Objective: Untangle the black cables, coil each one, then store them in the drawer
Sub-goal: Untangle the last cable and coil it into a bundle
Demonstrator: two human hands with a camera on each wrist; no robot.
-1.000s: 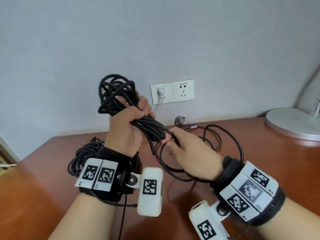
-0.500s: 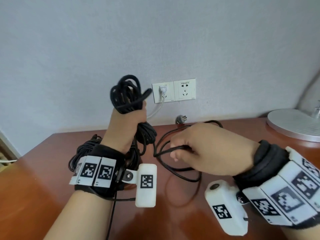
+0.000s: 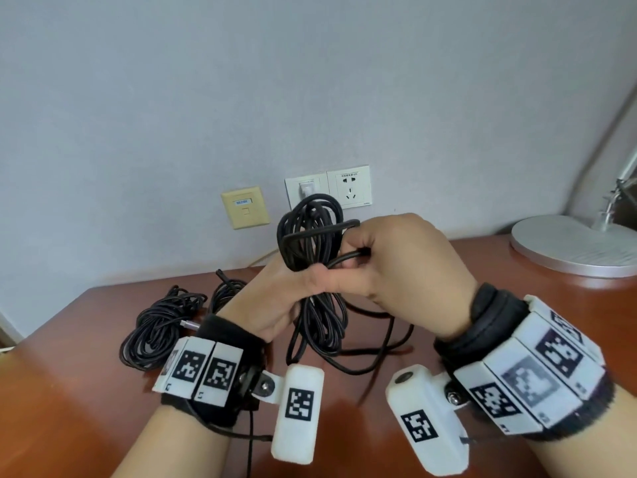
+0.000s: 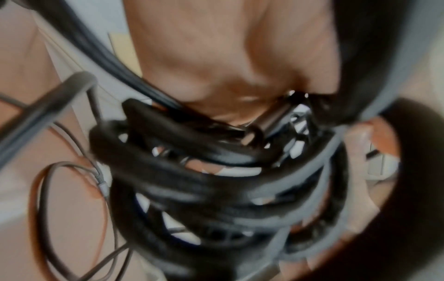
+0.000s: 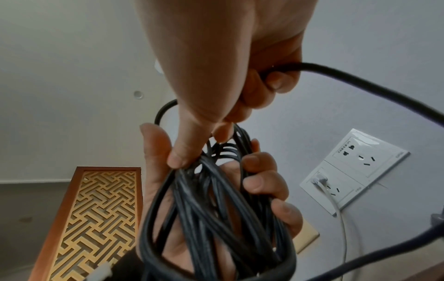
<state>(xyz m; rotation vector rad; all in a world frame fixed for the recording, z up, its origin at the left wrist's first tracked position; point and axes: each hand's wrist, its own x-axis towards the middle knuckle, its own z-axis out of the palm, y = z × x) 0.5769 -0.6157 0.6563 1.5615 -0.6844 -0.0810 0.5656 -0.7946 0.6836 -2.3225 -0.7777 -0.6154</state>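
Observation:
My left hand (image 3: 286, 298) grips a thick black cable coil (image 3: 315, 236) upright above the desk, its loops hanging below the fist (image 5: 211, 209). My right hand (image 3: 389, 257) is beside it, pinching the free black strand (image 5: 360, 79) and carrying it across the top of the coil. The loose tail (image 3: 379, 346) trails down onto the desk. Two more black cable bundles (image 3: 162, 326) lie on the desk at the left. The left wrist view is blurred, filled with the coil (image 4: 192, 180). No drawer is in view.
The brown wooden desk (image 3: 69, 391) runs to the wall. Wall sockets (image 3: 348, 186) with a white plug and a beige data plate (image 3: 245, 208) sit behind the coil. A round silver lamp base (image 3: 568, 246) stands at the right. A latticed wooden panel (image 5: 96, 218) shows left.
My right hand rose from the desk strand up to the top of the coil, bringing the free cable across it. The left hand tilted the coil rightward. The head view shifted.

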